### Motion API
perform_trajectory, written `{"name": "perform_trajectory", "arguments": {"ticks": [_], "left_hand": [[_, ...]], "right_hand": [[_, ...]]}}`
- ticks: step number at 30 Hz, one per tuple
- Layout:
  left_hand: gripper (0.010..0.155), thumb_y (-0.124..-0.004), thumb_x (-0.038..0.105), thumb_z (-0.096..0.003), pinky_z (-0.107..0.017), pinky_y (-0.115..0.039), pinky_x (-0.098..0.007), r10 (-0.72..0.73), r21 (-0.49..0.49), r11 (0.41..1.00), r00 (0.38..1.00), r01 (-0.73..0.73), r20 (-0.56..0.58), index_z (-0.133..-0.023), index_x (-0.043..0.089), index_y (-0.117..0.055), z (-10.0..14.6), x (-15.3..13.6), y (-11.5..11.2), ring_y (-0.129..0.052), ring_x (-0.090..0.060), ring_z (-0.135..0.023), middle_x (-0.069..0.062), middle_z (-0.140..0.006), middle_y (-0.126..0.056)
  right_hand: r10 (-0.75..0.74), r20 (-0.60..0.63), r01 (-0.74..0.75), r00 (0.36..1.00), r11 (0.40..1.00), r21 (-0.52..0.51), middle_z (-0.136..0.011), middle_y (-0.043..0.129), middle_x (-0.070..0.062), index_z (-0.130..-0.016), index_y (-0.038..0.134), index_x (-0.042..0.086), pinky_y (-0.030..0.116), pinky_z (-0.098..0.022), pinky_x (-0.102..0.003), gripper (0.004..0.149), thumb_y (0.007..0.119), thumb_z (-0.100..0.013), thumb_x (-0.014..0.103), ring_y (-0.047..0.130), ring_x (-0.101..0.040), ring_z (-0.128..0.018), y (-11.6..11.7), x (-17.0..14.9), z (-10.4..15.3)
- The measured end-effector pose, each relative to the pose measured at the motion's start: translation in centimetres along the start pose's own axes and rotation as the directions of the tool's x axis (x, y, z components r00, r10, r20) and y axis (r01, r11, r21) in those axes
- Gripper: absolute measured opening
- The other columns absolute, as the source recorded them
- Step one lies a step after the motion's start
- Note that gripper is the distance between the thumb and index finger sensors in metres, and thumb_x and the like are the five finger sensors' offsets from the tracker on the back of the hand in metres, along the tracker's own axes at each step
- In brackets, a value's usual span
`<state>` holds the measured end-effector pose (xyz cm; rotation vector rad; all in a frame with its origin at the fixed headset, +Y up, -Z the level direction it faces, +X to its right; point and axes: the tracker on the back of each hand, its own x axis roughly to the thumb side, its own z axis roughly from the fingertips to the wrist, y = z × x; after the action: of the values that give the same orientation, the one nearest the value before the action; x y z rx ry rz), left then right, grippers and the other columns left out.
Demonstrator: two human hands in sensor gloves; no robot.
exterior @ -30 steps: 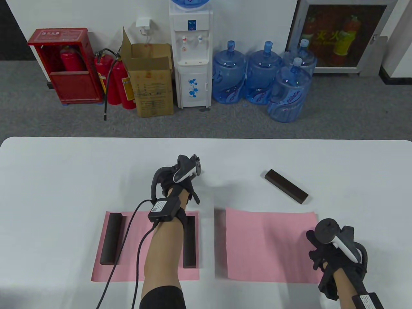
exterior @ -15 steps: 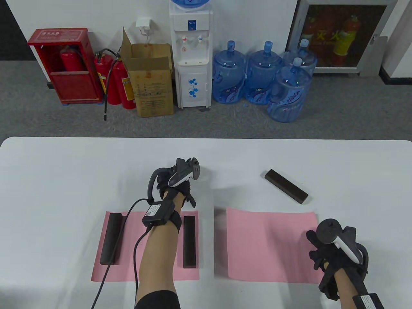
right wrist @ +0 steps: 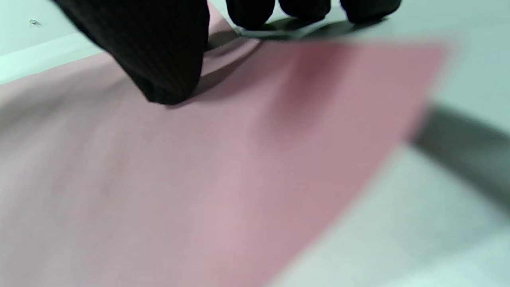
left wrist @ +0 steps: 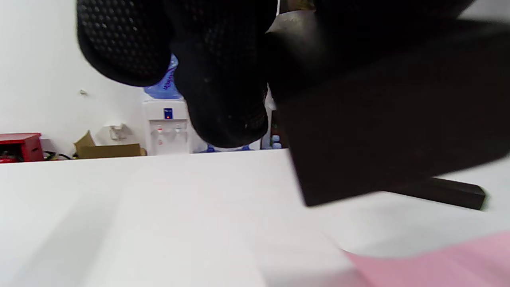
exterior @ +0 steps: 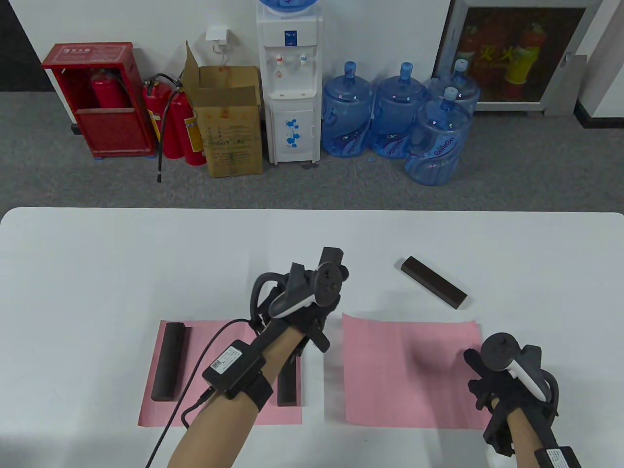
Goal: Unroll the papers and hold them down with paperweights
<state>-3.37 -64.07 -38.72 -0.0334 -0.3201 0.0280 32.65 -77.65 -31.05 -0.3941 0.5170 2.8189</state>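
Note:
My left hand (exterior: 312,304) grips a dark wooden paperweight (exterior: 332,254) and holds it above the table, just left of the right pink paper (exterior: 404,370). The left wrist view shows the block (left wrist: 382,119) close up under my fingers (left wrist: 223,79). My right hand (exterior: 480,373) presses on that paper's right edge, thumb (right wrist: 167,59) on the sheet (right wrist: 199,179). A second loose paperweight (exterior: 434,282) lies on the table behind the right paper. The left pink paper (exterior: 200,385) lies flat under two paperweights, one at its left (exterior: 168,360) and one at its right (exterior: 287,390).
The white table (exterior: 97,268) runs to a far edge with grey floor beyond. A water dispenser (exterior: 290,83), blue bottles (exterior: 395,117), a cardboard box (exterior: 229,122) and red extinguishers (exterior: 175,126) stand by the wall.
My left hand has moved right and nearer, from behind the left paper toward the right paper, and now shows a dark paperweight in its grip. My right hand has stayed on the paper's edge.

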Motion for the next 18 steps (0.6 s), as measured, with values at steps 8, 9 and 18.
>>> {"name": "perform_trajectory", "arguments": {"ticks": [8,9,18], "left_hand": [[0.06,-0.071,0.06,-0.0455,-0.047,-0.085,-0.05,-0.027,-0.142,0.99,0.999,0.024,-0.021,-0.104,0.05,-0.063,1.6,7.1,-4.2,-0.106,-0.015,-0.032,-0.017,-0.073,-0.1],[0.06,-0.071,0.061,-0.0454,-0.046,-0.085,-0.05,-0.06,-0.146,0.988,0.998,0.056,-0.021,-0.104,0.049,-0.063,1.7,7.6,-4.7,-0.106,-0.015,-0.031,-0.017,-0.072,-0.1],[0.06,-0.068,0.063,-0.0457,-0.046,-0.085,-0.049,-0.301,-0.291,0.915,0.953,0.281,-0.026,-0.104,0.049,-0.063,1.8,9.5,-9.4,-0.104,-0.013,-0.028,-0.015,-0.07,-0.101]], "right_hand": [[-0.022,0.009,0.022,1.0,1.0,0.0,-0.113,0.032,-0.005,-0.101,0.062,0.036,0.039,-0.076,-0.062,0.063,0.084,-0.042,0.034,0.033,-0.04,-0.107,0.1,-0.2,0.0],[-0.022,0.009,0.022,1.0,1.0,0.0,-0.113,0.032,-0.005,-0.101,0.062,0.036,0.039,-0.076,-0.062,0.063,0.085,-0.042,0.034,0.033,-0.04,-0.107,0.1,-0.2,0.0],[-0.027,0.011,0.027,1.0,1.0,0.004,-0.113,0.031,-0.005,-0.101,0.061,0.035,0.038,-0.076,-0.062,0.063,0.084,-0.042,0.034,0.032,-0.04,-0.107,0.1,-0.3,0.0]]}}
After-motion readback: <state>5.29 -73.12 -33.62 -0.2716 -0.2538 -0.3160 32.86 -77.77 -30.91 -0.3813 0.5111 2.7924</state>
